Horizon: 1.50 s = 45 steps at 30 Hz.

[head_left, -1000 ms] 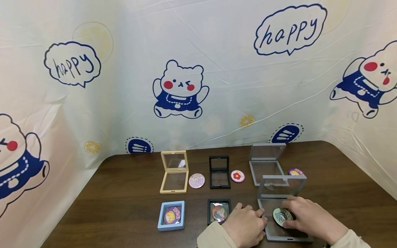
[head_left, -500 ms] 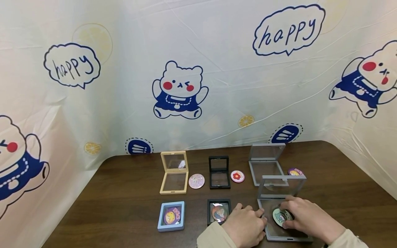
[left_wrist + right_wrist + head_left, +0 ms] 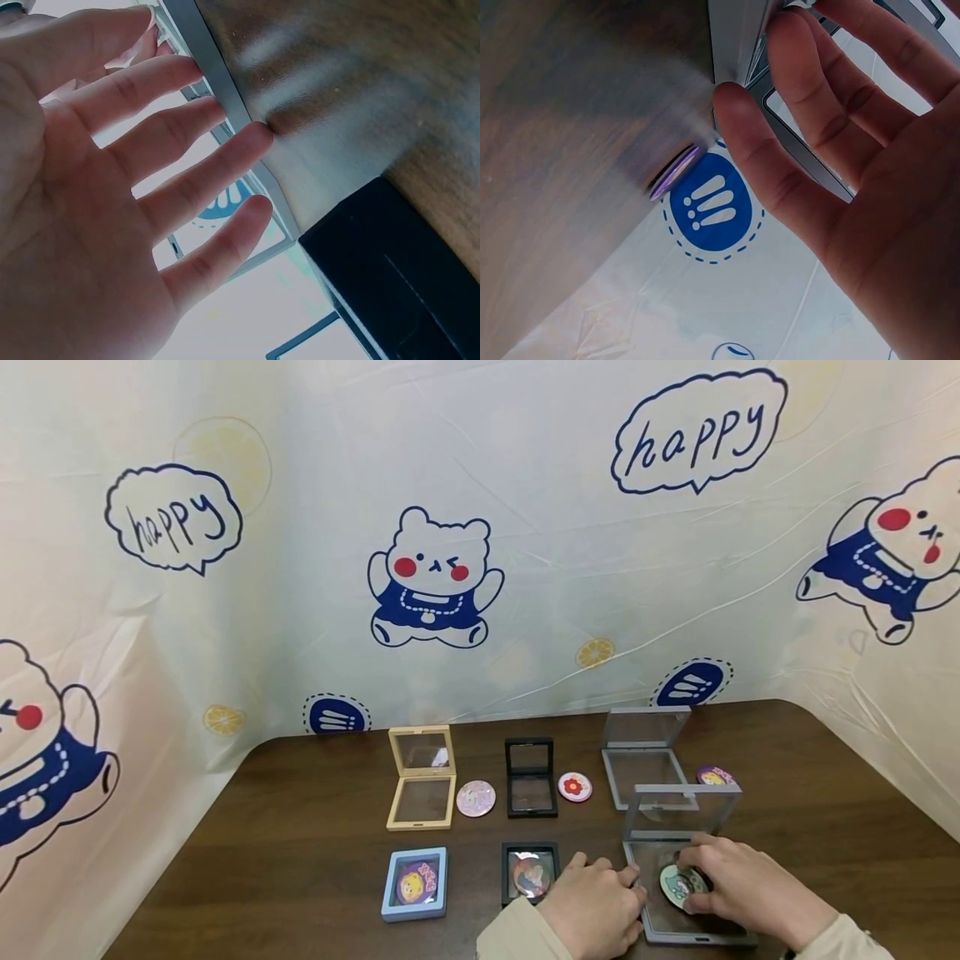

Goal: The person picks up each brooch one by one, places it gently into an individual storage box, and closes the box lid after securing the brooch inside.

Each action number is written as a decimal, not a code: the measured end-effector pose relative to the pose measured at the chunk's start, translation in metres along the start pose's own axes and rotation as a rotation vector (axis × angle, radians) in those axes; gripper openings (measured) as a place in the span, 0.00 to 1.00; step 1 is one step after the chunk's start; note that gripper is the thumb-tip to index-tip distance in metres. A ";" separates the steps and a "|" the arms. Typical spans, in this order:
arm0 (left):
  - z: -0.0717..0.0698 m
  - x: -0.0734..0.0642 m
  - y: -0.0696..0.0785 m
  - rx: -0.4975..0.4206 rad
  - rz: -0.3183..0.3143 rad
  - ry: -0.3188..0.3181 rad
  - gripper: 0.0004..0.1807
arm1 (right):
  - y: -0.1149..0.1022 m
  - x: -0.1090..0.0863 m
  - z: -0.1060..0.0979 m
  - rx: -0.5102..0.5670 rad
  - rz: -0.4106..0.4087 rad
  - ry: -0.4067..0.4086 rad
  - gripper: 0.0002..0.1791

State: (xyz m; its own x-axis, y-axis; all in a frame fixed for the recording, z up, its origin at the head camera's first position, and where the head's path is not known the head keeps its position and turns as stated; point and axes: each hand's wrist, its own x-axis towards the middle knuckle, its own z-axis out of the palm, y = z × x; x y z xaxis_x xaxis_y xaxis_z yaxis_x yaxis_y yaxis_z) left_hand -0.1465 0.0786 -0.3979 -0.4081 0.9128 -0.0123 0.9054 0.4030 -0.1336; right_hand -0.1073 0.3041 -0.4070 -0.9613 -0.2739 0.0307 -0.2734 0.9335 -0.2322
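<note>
In the head view my right hand (image 3: 738, 889) pinches a round green badge (image 3: 675, 887) between thumb and fingers, over the base of an opened grey display frame (image 3: 693, 937). Part of the badge is hidden by the fingers. That frame's clear lid (image 3: 682, 811) stands up at its back. My left hand (image 3: 596, 902) rests at the frame's left edge. The left wrist view shows its spread, fairly straight fingers (image 3: 199, 191) along the grey rim (image 3: 217, 71). The right wrist view catches the right fingers (image 3: 761, 154) beside the same frame; the badge is mostly hidden there.
A closed black frame (image 3: 506, 868) lies by the left hand, a closed blue one (image 3: 414, 910) further left. Behind stand opened yellow (image 3: 392, 802), black (image 3: 532, 812) and grey (image 3: 611, 777) frames, each with a badge beside it: lilac (image 3: 476, 798), red-flower (image 3: 575, 787), purple (image 3: 714, 775).
</note>
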 end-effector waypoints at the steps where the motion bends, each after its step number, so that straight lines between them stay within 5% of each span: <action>1: 0.000 0.000 0.000 0.000 -0.002 -0.001 0.15 | 0.000 0.000 0.000 0.004 0.009 -0.004 0.15; 10: -0.002 0.001 0.000 -0.005 -0.003 -0.024 0.16 | 0.002 -0.001 -0.003 0.016 0.001 -0.015 0.16; 14: -0.003 -0.001 0.000 0.025 0.025 0.035 0.13 | 0.008 -0.006 -0.009 0.045 -0.057 0.033 0.16; 19: -0.009 -0.002 -0.002 0.093 0.060 0.213 0.07 | 0.022 -0.014 -0.019 0.055 -0.097 0.135 0.13; 24: -0.019 -0.001 -0.006 0.107 -0.020 0.439 0.07 | 0.036 -0.026 -0.033 0.063 -0.128 0.248 0.10; 29: -0.025 0.001 -0.014 0.016 -0.161 0.705 0.04 | 0.039 -0.029 -0.053 0.061 0.032 0.255 0.10; 32: -0.027 0.003 -0.017 -0.097 -0.226 0.773 0.09 | 0.036 -0.028 -0.061 0.068 0.126 0.296 0.13; 36: -0.028 0.006 -0.018 -0.215 -0.301 0.740 0.17 | 0.033 -0.023 -0.064 0.141 0.180 0.357 0.17; 45: -0.027 0.011 -0.019 -0.368 -0.349 0.512 0.25 | 0.028 -0.011 -0.058 0.188 0.243 0.371 0.17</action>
State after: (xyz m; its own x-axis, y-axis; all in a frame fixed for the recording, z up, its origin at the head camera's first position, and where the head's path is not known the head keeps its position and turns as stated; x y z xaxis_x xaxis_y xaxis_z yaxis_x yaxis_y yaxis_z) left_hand -0.1646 0.0826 -0.3683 -0.6565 0.6065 0.4485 0.7497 0.5903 0.2991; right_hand -0.1068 0.3467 -0.3578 -0.9535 0.0800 0.2907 -0.0611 0.8929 -0.4461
